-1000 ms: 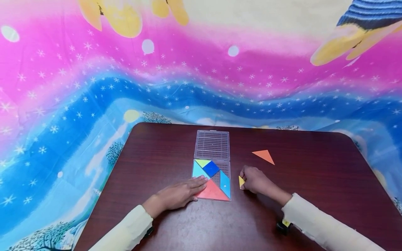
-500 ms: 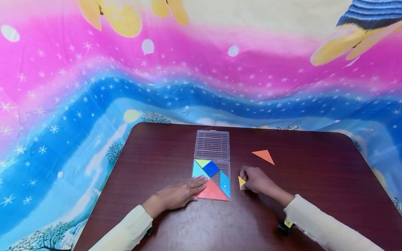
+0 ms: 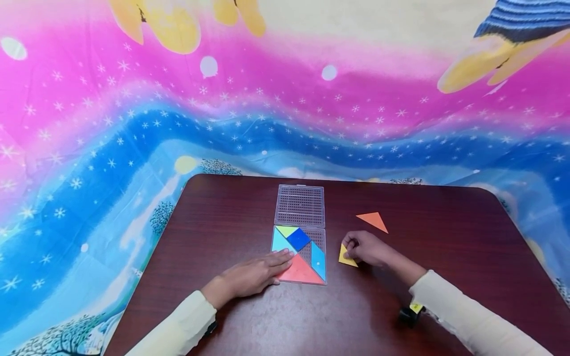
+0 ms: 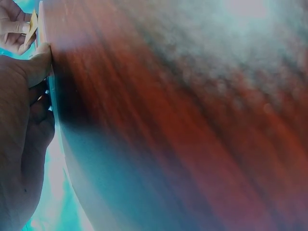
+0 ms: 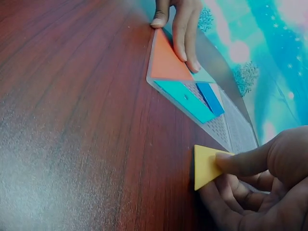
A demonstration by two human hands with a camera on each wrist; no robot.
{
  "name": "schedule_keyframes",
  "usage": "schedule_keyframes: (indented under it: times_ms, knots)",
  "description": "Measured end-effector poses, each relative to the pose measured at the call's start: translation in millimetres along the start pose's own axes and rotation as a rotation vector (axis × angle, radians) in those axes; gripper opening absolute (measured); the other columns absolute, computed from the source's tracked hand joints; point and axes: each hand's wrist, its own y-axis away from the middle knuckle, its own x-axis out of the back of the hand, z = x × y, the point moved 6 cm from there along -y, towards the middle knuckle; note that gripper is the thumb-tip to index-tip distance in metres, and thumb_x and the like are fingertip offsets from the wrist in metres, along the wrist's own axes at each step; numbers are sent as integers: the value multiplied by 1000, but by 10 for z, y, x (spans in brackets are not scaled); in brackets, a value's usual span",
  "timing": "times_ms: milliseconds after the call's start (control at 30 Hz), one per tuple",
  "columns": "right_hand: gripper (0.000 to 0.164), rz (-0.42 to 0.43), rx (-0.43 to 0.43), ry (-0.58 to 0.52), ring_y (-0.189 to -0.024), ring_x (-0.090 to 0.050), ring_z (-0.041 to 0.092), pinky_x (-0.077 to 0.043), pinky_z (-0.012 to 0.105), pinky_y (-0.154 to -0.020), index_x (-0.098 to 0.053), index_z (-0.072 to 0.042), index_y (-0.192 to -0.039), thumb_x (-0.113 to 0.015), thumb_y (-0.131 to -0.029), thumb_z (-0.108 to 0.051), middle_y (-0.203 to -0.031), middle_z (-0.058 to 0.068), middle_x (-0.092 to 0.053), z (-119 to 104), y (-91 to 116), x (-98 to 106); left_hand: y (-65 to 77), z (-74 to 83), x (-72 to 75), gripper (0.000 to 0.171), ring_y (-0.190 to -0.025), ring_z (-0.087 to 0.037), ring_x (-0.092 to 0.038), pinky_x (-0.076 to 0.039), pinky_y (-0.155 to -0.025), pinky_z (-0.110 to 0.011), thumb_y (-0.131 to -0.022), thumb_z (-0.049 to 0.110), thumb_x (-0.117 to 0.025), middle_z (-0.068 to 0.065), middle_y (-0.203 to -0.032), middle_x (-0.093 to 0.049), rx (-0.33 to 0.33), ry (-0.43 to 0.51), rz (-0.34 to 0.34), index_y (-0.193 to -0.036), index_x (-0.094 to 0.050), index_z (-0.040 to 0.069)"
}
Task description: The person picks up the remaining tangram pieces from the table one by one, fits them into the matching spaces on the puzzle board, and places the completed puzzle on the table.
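My right hand (image 3: 367, 248) pinches a yellow triangle tangram piece (image 5: 207, 166) between thumb and fingers, just right of the clear plastic case (image 3: 325, 230). My left hand (image 3: 254, 275) lies with extended fingers over the left edge of the case, fingertips on the large coral triangle (image 3: 300, 272) and the light-blue triangle (image 3: 281, 242). Also in the case are a lime triangle (image 3: 287, 231), a dark blue square (image 3: 298, 240) and a blue parallelogram (image 3: 318, 262). Bare grid shows between the square and the parallelogram and at the upper right.
An orange triangle (image 3: 375, 221) lies on the dark wooden table (image 3: 436, 237), beyond my right hand. The case's lid (image 3: 300, 205) is folded back flat, away from me. A printed cloth (image 3: 285, 109) hangs behind the table's far edge.
The yellow triangle has turned in my right hand, and more of its face shows now. The right hand has shifted slightly to the right; the left hand stays put.
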Motion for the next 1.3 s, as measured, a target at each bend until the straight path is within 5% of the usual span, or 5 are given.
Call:
schedule_keyframes:
  times_ms: [233,667,1300]
  knots:
    - [14,-7,-37,-124,-84,-63,23,-63,34,-74,-60,2,-106,-68,-96,-4,-99,14,-62,-25,-45,40,3,-2,2,56,-159,-19,-22,-31,-126,-38,-110,32,-47,-1,-171,-24,-7,-9,3,-161,-33,14]
    - [24,-3,-71,-321,-92,-66,23,-65,37,-84,-60,6,-117,-67,-98,-8,-110,17,-62,-181,-124,72,4,9,6,56,-159,-19,-23,-31,-126,-39,-110,32,-47,-1,-171,-24,-5,-22,7,-161,-34,13]
    - [27,59,-49,-386,-84,-72,19,-65,40,-82,-63,8,-114,-73,-94,-5,-112,20,-68,-372,-239,86,5,4,-3,55,-158,-20,-25,-34,-125,-38,-110,32,-48,-2,-171,-27,-28,-35,30,-160,-36,13]
